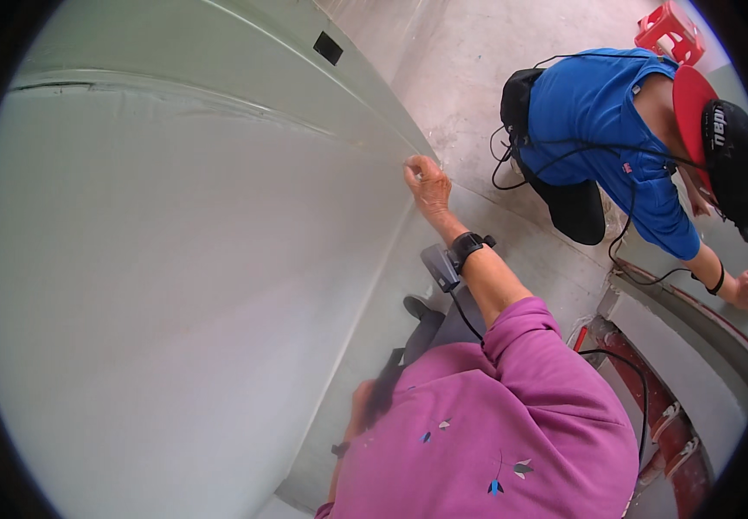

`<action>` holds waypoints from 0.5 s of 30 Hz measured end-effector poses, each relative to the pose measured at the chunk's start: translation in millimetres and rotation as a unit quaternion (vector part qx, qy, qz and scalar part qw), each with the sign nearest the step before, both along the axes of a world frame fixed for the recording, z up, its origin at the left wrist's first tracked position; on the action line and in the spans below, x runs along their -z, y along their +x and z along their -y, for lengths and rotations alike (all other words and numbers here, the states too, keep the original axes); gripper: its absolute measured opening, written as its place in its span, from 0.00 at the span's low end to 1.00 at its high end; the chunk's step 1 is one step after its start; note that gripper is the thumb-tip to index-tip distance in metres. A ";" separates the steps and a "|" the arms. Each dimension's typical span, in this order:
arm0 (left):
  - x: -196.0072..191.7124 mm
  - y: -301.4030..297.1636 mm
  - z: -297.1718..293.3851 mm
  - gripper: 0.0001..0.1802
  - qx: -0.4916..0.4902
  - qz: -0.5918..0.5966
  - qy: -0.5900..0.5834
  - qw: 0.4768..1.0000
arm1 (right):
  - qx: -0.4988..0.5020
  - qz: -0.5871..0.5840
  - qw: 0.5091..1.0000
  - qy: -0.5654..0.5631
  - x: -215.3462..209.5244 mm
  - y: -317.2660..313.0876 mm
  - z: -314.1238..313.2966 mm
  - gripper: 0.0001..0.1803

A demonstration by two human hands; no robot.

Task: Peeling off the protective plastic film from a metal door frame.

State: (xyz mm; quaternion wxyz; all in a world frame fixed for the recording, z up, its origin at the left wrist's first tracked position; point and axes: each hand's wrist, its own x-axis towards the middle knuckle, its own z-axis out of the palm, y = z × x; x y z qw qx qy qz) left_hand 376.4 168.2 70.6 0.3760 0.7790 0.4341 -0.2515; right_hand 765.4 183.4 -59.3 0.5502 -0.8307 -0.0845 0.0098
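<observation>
A large, smooth pale-green panel point(157, 259) with a raised ridge near its far end fills the left side. My right hand point(428, 184) is at the panel's far right edge, its fingers curled in against it. Whatever those fingers may hold is hidden. A black strap with a grey box-shaped device point(440, 266) and a cable is on my right wrist. Lower down, my left hand point(362, 405) is beside the panel's near right edge, close to a dark, blurred shape point(384, 389). The fingers of that hand are out of sight.
To the right, a person in a blue shirt point(594, 104) and cap bends over another pale-green surface point(737, 246), a hand point(746, 290) on it. A red stool point(670, 33) stands far right. Cables and a red frame point(681, 441) with grey pieces lie near my right side.
</observation>
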 end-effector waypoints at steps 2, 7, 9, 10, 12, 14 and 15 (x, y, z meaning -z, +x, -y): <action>7.0 -1.3 -4.2 0.09 0.000 -0.012 0.010 1.000 | 0.000 0.023 1.000 -0.005 0.7 6.1 -0.2 0.05; 12.7 3.4 -10.3 0.08 -0.058 0.010 -0.041 0.997 | -0.009 0.032 0.999 -0.034 8.9 16.9 1.8 0.05; 16.8 2.5 -13.0 0.08 -0.047 0.026 -0.047 0.997 | -0.013 0.035 0.999 -0.038 8.2 22.7 3.1 0.05; 19.2 1.8 -15.1 0.08 -0.037 0.044 -0.053 0.997 | -0.018 0.040 0.998 -0.041 6.9 25.8 2.9 0.05; 23.9 2.3 -16.2 0.08 -0.042 0.052 -0.042 0.997 | -0.037 0.051 0.997 -0.033 8.8 30.8 4.2 0.05; 23.9 5.2 -17.6 0.09 -0.048 0.059 -0.031 0.997 | -0.055 0.062 0.996 -0.026 10.7 35.1 6.0 0.05; 18.2 13.6 -18.8 0.09 -0.041 0.035 -0.036 0.998 | -0.072 0.065 0.995 -0.017 10.5 36.3 7.1 0.04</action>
